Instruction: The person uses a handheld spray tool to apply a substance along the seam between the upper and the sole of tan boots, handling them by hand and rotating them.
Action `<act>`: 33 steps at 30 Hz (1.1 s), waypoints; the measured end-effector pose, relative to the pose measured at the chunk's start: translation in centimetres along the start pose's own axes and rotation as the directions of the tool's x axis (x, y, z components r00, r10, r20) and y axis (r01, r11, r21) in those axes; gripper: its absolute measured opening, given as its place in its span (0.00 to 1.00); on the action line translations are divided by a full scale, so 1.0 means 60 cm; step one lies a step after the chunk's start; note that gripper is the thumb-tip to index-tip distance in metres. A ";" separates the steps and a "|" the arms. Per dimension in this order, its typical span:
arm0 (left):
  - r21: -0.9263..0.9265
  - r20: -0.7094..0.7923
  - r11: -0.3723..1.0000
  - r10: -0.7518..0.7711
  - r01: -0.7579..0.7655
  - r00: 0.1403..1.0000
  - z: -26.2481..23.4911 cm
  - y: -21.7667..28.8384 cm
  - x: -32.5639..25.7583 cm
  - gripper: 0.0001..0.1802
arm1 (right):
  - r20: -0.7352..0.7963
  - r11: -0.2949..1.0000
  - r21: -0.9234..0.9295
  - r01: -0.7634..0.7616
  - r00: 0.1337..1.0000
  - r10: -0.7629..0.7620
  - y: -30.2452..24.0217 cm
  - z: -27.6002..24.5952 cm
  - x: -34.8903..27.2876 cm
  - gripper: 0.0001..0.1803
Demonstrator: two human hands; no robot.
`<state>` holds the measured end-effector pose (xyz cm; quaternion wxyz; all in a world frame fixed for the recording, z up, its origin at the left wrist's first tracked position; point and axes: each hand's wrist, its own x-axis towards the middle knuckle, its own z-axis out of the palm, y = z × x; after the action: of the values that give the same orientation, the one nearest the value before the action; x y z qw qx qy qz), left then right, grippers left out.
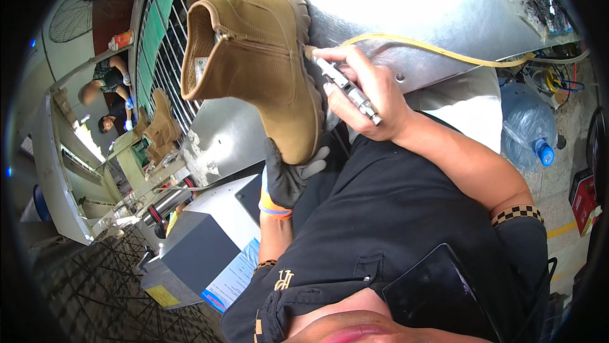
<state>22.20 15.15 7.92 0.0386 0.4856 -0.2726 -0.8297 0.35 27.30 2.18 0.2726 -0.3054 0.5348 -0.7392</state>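
With the gloved left hand (288, 175) gripping the boot (257, 64) and the right hand (365, 98) closed around the metal tool (346, 89), a slip could gouge the sole.

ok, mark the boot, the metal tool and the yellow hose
tan boot (263, 57), head view, on its suede side panel.
metal tool (349, 89), head view, on its barrel above the right hand's fingers.
yellow hose (444, 53), head view, mid-run over the metal sheet.

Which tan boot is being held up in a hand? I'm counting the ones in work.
The large tan boot up front, gripped at its toe by the gloved left hand. The other boot stands unheld farther back on the left.
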 end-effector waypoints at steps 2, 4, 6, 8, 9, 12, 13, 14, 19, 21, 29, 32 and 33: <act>-0.047 0.041 0.999 -0.006 0.008 0.999 0.018 -0.010 0.006 0.42 | 0.024 1.000 0.011 -0.028 0.999 0.028 -0.002 -0.001 -0.004 0.25; -0.078 0.076 0.996 -0.025 0.031 0.997 0.035 -0.019 0.012 0.43 | 0.044 0.997 0.029 -0.072 0.997 0.071 -0.004 -0.005 -0.007 0.24; -0.096 0.085 0.994 -0.040 0.048 0.996 0.048 -0.023 0.019 0.45 | 0.060 0.997 0.016 -0.075 0.995 0.074 -0.005 -0.010 -0.009 0.24; -0.110 0.113 0.992 -0.055 0.068 0.992 0.060 -0.027 0.025 0.46 | 0.086 0.992 0.063 -0.111 0.991 0.105 -0.007 -0.016 -0.011 0.23; -0.114 0.131 0.991 -0.058 0.074 0.990 0.065 -0.029 0.028 0.47 | 0.091 0.990 0.068 -0.122 0.989 0.116 -0.008 -0.018 -0.012 0.23; -0.054 0.150 0.995 -0.069 0.078 0.986 0.082 -0.034 0.037 0.49 | 0.100 0.982 0.090 -0.166 0.983 0.157 -0.014 -0.032 -0.015 0.22; -0.021 0.150 0.997 -0.074 0.078 0.986 0.088 -0.036 0.039 0.49 | 0.104 0.980 0.085 -0.179 0.980 0.170 -0.018 -0.039 -0.016 0.22; -0.013 0.151 0.997 -0.074 0.077 0.986 0.094 -0.038 0.041 0.51 | 0.110 0.978 0.081 -0.193 0.977 0.184 -0.022 -0.046 -0.019 0.21; 0.054 0.219 0.992 -0.123 0.114 0.968 0.122 -0.041 0.047 0.52 | 0.150 0.964 0.040 -0.261 0.956 0.253 -0.052 -0.085 -0.039 0.20; 0.061 0.250 0.987 -0.159 0.149 0.955 0.132 -0.041 0.051 0.53 | 0.128 0.969 -0.003 -0.245 0.961 0.244 -0.064 -0.094 -0.046 0.19; 0.024 0.412 0.962 -0.258 0.273 0.874 0.167 -0.053 0.083 0.57 | 0.100 0.936 -0.032 -0.352 0.930 0.353 -0.116 -0.132 -0.053 0.13; 0.053 0.442 0.963 -0.260 0.264 0.859 0.187 -0.058 0.096 0.60 | 0.092 0.904 -0.096 -0.418 0.900 0.426 -0.141 -0.149 -0.046 0.14; 0.065 0.474 0.966 -0.251 0.251 0.844 0.195 -0.059 0.103 0.60 | 0.086 0.896 -0.110 -0.430 0.894 0.440 -0.148 -0.153 -0.044 0.14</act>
<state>9.97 21.00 5.75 -0.1388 0.2973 -0.2081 -0.9214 -5.39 37.43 8.04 0.4460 -0.2292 0.6059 -0.6175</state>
